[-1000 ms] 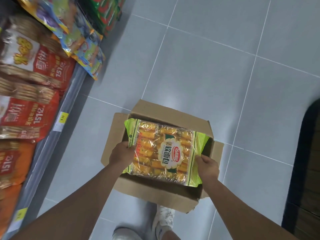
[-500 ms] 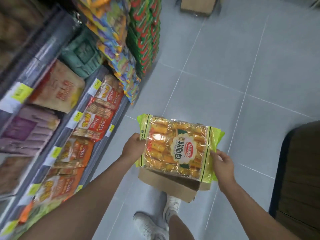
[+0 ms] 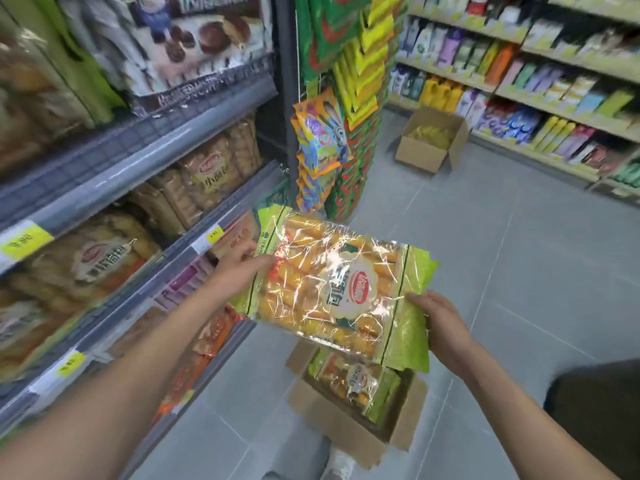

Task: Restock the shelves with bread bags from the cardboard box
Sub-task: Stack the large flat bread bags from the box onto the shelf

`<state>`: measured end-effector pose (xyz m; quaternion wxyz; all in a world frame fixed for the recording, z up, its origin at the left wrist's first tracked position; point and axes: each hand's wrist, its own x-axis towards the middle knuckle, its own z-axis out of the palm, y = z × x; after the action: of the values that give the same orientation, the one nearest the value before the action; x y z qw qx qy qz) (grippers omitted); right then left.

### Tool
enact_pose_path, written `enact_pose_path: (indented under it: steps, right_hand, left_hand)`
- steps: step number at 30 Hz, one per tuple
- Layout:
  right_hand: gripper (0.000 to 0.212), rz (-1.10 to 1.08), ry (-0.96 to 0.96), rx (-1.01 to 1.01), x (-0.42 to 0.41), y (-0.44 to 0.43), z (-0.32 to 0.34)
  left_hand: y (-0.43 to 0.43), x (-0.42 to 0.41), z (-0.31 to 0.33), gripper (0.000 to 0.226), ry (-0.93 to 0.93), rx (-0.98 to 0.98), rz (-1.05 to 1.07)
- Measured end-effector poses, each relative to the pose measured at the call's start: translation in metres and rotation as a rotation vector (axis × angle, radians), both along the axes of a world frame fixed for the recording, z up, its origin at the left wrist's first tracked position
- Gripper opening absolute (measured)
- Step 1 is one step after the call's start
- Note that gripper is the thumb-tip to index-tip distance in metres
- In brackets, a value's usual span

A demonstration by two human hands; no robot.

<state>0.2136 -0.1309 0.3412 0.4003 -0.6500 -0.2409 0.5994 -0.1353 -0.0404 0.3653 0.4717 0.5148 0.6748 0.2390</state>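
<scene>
1. I've got the bread bag (image 3: 332, 289) held flat at centre frame, in the air above the cardboard box (image 3: 339, 431) and beside the shelves (image 3: 156, 147) at 9 o'clock.
2. The left hand (image 3: 239, 268) grips its left edge with curled fingers, and the right hand (image 3: 440, 317) clasps the green right end.
3. At 6 o'clock the cardboard box is open, with a second bread bag (image 3: 356, 379) lying inside.
4. At 1 o'clock a far box (image 3: 420, 155) stands open and holds yellow packs (image 3: 431, 135).

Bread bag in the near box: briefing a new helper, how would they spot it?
Find the open cardboard box on the floor by the person's shoe. The bread bag lies inside, below the held bag; unlike that one, it is untouched.
</scene>
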Motion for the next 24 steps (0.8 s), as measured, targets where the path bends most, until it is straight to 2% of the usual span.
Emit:
enact_pose_path:
  steps: [2, 4, 6, 8, 11, 12, 16, 18, 20, 22, 23, 24]
  right_hand:
    - [0.025, 0.045, 0.017, 0.070, -0.014, 0.005, 0.043]
    - [0.025, 0.080, 0.028, 0.136, -0.028, 0.008, 0.086]
    - [0.027, 0.079, 0.055, 0.177, -0.042, 0.009, 0.122]
    - [0.018, 0.089, 0.136, 0.172, -0.057, 0.010, 0.151]
    - [0.031, 0.168, 0.199, 0.130, -0.080, 0.014, 0.182]
    - [0.035, 0.201, 0.190, 0.135, -0.088, 0.014, 0.191]
    - [0.054, 0.317, 0.073, 0.229, -0.118, 0.019, 0.222]
    - [0.060, 0.341, -0.014, 0.317, -0.137, 0.022, 0.238]
    - [0.050, 0.368, -0.145, 0.421, -0.158, 0.022, 0.252]
    - [0.034, 0.396, -0.261, 0.509, -0.183, 0.017, 0.266]
    - [0.034, 0.430, -0.308, 0.549, -0.196, 0.016, 0.270]
    - [0.039, 0.466, -0.345, 0.583, -0.208, 0.015, 0.273]
  left_hand:
    - [-0.011, -0.022, 0.032, 0.069, -0.087, 0.023, 0.028]
    - [-0.023, -0.041, 0.059, 0.044, -0.128, 0.055, 0.023]
    - [-0.036, -0.059, 0.081, 0.037, -0.109, 0.100, 0.010]
    - [-0.051, -0.076, 0.100, 0.045, -0.126, 0.155, 0.020]
    - [-0.064, -0.106, 0.107, 0.068, -0.201, 0.261, 0.078]
    - [-0.067, -0.114, 0.109, 0.067, -0.222, 0.291, 0.095]
    - [-0.090, -0.126, 0.134, 0.040, -0.245, 0.355, 0.200]
    - [-0.096, -0.133, 0.134, 0.047, -0.195, 0.313, 0.234]
    - [-0.102, -0.134, 0.134, 0.061, -0.089, 0.274, 0.300]
    - [-0.113, -0.129, 0.139, 0.066, 0.089, 0.294, 0.334]
    - [-0.117, -0.124, 0.141, 0.066, 0.116, 0.315, 0.298]
    - [-0.121, -0.117, 0.143, 0.066, 0.052, 0.321, 0.237]
